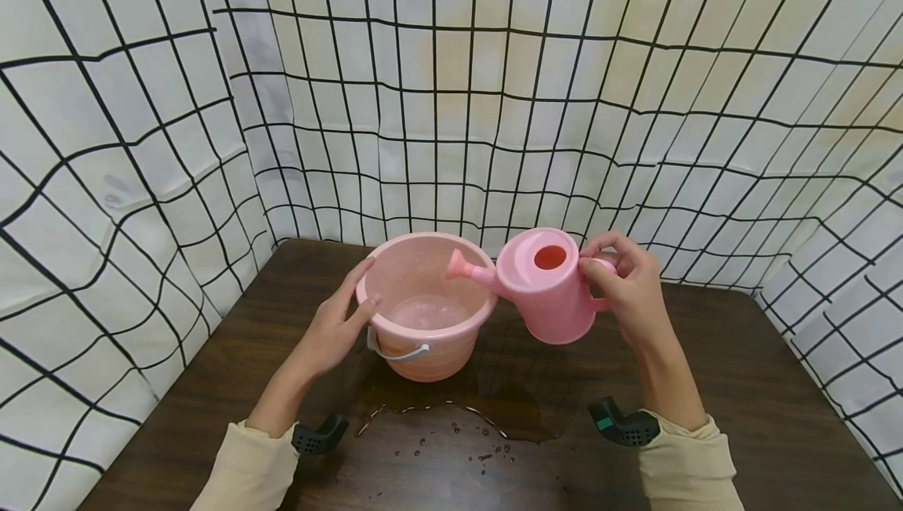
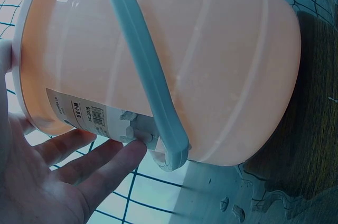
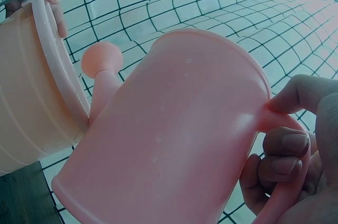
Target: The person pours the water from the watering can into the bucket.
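A pale pink bucket (image 1: 451, 358) stands on the table with some water (image 1: 426, 313) at its bottom and its handle (image 1: 404, 354) hanging down in front. My left hand (image 1: 337, 335) holds the bucket's left rim, thumb over the edge and fingers along the outer wall. A label (image 2: 100, 118) shows on that wall in the left wrist view. With my right hand (image 1: 628, 280) I grip the handle of a pink watering can (image 1: 553, 315), raised right of the bucket. Its spout (image 1: 462, 266) reaches over the bucket's right rim. No water shows coming from the spout.
A puddle (image 1: 487, 405) spreads over the dark wooden table (image 1: 705, 354) in front of the bucket, with scattered drops nearer me. White sheeting behind a black wire grid (image 1: 437, 127) encloses the table at the back and sides.
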{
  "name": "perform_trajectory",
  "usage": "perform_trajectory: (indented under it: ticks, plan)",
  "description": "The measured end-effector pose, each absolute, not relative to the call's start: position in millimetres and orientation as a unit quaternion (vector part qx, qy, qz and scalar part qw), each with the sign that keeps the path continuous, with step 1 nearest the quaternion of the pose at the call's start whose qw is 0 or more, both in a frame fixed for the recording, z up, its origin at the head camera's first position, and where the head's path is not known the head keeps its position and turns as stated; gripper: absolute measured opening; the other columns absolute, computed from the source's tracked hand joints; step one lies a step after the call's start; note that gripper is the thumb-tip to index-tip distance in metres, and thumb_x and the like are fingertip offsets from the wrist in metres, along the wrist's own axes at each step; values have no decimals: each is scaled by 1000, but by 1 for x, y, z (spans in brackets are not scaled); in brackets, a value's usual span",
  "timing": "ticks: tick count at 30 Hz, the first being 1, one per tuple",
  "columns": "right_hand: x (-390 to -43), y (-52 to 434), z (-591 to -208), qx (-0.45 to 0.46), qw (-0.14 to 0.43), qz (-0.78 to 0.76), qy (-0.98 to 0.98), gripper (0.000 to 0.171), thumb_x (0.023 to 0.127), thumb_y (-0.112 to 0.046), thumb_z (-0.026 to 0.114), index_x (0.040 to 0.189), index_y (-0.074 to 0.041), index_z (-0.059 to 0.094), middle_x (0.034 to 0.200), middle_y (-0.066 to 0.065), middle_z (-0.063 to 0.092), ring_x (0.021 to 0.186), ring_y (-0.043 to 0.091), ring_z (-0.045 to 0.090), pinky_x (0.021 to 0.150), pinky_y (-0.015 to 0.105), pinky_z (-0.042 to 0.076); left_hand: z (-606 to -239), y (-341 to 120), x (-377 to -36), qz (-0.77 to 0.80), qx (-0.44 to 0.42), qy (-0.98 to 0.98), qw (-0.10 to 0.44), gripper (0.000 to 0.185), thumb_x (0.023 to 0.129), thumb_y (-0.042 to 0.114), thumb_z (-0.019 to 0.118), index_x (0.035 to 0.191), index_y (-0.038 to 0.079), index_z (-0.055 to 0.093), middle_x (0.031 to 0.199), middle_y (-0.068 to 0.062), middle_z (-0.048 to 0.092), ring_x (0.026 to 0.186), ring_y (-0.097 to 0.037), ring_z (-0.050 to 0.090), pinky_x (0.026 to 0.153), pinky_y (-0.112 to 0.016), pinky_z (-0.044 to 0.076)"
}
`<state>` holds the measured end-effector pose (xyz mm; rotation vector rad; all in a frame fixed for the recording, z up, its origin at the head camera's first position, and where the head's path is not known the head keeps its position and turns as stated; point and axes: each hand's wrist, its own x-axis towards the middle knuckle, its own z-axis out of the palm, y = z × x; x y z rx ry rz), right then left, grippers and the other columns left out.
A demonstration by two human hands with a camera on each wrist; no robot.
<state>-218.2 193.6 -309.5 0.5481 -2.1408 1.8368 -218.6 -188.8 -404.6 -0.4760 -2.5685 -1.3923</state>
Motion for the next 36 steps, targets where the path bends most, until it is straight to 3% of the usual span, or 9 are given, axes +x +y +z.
perform_trajectory:
  ticks: [36]
  plan:
    - [-219,193,-307,193,128,636,-736,5,92,-3,58,96,-5,58,74,-4,68,65,12,65,55,40,58,-406,-189,-219,-468,-160,-864,91,61,101,34,45,155,26,19,160,-10,25,143,-37,32,109,-63,32]
